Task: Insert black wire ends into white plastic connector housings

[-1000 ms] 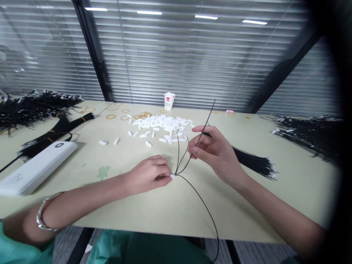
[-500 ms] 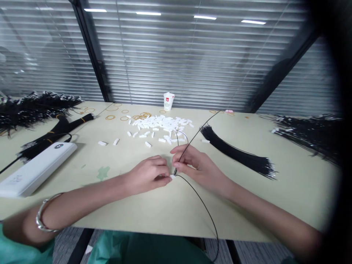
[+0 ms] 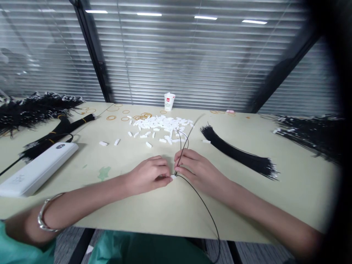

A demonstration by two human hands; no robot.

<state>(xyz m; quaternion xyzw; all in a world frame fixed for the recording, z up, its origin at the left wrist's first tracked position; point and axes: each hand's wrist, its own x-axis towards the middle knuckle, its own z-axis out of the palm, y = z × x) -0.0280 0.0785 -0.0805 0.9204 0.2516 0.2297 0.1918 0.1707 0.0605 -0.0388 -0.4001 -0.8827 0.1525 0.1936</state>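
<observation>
Between the fingertips of my left hand (image 3: 151, 175) is a small white plastic connector (image 3: 173, 176), held just above the table. My right hand (image 3: 198, 168) pinches a thin black wire (image 3: 188, 138) close to that connector; its free end slants up and away, blurred. Another black wire (image 3: 205, 205) runs from the connector in a loop to the right and down past the table's front edge. Thin wire loops (image 3: 180, 134) also arch up behind my fingers. Whether the pinched wire's tip sits inside the connector I cannot tell.
Many loose white connectors (image 3: 161, 124) are heaped mid-table, before a paper cup (image 3: 169, 101). A bundle of black wires (image 3: 238, 152) lies at right, with a darker wire pile (image 3: 310, 134) beyond. To the left are a white power bank (image 3: 38, 170), bundled wires (image 3: 62, 128) and rubber bands (image 3: 111, 117).
My right hand has shifted slightly right, and its fingers have closed nearer together. The wire in it has swung to a steeper angle. My left hand stays in place.
</observation>
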